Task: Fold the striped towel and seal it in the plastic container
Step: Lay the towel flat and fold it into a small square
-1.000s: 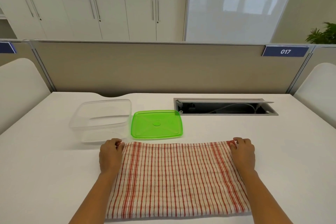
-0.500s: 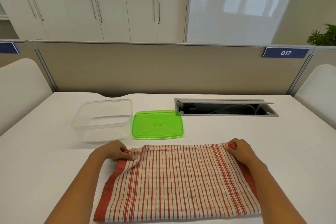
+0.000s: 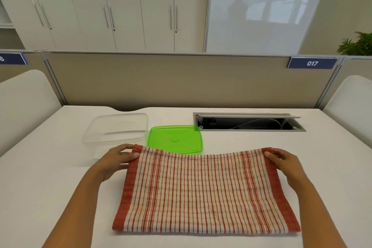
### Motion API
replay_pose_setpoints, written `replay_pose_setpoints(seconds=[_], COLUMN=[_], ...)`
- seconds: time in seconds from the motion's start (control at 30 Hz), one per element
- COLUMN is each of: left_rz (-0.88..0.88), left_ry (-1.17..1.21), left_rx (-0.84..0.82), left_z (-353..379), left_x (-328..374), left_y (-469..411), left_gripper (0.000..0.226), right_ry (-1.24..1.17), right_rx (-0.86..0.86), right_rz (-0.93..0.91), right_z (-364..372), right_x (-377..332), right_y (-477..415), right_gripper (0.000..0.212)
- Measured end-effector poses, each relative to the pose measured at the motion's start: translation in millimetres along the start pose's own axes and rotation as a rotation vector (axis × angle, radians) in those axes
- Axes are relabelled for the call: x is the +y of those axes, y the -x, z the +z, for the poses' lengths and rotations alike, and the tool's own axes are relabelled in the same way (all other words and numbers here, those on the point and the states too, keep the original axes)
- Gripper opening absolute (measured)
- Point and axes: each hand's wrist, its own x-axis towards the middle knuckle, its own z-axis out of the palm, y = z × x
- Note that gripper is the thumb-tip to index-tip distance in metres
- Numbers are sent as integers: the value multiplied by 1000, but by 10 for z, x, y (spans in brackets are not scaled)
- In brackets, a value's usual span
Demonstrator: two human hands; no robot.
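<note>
Both hands are up off the worktop (image 3: 261, 167) now: my left hand (image 3: 114, 159) pinches the far left corner of the striped towel (image 3: 201, 191), my right hand (image 3: 281, 160) pinches the far right corner. A second ago these hands lay flat on that edge; now the far edge is lifted and sags a little between them, hanging over the near rim of the green lid (image 3: 174, 139). That tells me the next fold is starting, most likely bringing this edge back toward me onto the near edge, which rests low in the frame.

Plastic container (image 3: 116, 129) sits open and empty at centre left, just beside the lid, with the towel's raised corner close in front of it. Nothing is packed or sealed yet.

Hard to read: the lid's near edge is hidden behind the cloth, my forearms run out of the bottom of the frame, and I cannot tell how many layers the towel already has. The container's clear walls nearly vanish against the white worktop.
</note>
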Motion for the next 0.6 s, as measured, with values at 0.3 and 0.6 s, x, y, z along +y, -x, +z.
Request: replay_pose_setpoints(seconds=[0.3,0.6], left_rz=[264,257], left_ry=[307,52], left_rx=[124,82], left_z=[28,-82], left_x=[302,512], left_y=[210,359], left_gripper=[23,10], right_ry=[-252,-372], right_rx=[74,99], right_rz=[-140,-263], right_z=[-238,-425], right_x=[-446,-809], right_y=[207,316], right_gripper=[25,23])
